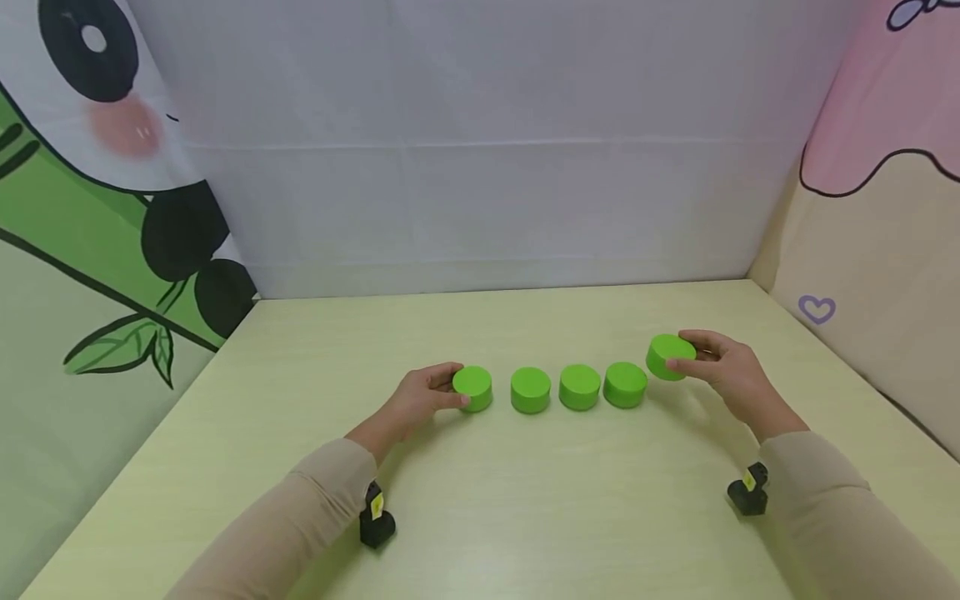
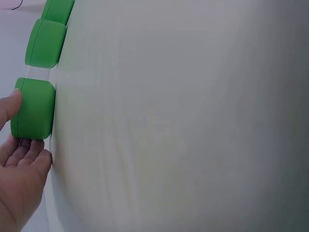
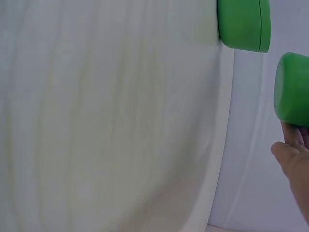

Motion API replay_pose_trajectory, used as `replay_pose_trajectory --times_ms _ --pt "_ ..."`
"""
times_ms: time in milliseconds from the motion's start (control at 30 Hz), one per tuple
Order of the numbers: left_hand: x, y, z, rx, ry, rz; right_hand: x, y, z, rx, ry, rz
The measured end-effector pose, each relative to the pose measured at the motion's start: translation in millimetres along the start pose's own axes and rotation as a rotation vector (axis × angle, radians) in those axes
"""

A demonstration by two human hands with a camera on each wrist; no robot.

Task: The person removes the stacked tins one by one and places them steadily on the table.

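Several round green lidded containers form a row across the table. At the row's left end, my left hand [image 1: 422, 398] pinches one green container [image 1: 472, 389] between thumb and fingers; in the left wrist view that container [image 2: 35, 110] stands on the table. My right hand [image 1: 731, 371] grips another container [image 1: 667, 357] by its right side. This one [image 3: 294, 89] is lifted off the table, as the right wrist view shows its underside. Between the hands stand three more: a left one [image 1: 530, 390], a middle one [image 1: 580, 387] and a right one [image 1: 625, 384].
The pale wooden table [image 1: 540, 500] meets a white cloth backdrop [image 1: 487, 208] at its far edge. Printed cartoon panels stand left [image 1: 112, 250] and right [image 1: 885, 275]. Small black wrist cameras hang below the left sleeve [image 1: 377, 521] and the right sleeve [image 1: 748, 492].
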State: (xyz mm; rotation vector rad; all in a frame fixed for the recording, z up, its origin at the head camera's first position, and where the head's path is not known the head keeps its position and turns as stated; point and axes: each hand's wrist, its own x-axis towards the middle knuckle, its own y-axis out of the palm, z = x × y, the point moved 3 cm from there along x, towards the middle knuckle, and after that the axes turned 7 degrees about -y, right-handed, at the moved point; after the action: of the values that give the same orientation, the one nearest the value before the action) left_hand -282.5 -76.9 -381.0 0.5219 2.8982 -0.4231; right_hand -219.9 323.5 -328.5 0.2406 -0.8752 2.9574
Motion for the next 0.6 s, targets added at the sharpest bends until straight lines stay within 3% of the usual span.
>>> replay_pose_trajectory --times_ms 600 --pt "-2.0 -0.9 -2.4 0.013 -0.021 0.004 0 3.5 -11 -0.012 0.038 0.035"
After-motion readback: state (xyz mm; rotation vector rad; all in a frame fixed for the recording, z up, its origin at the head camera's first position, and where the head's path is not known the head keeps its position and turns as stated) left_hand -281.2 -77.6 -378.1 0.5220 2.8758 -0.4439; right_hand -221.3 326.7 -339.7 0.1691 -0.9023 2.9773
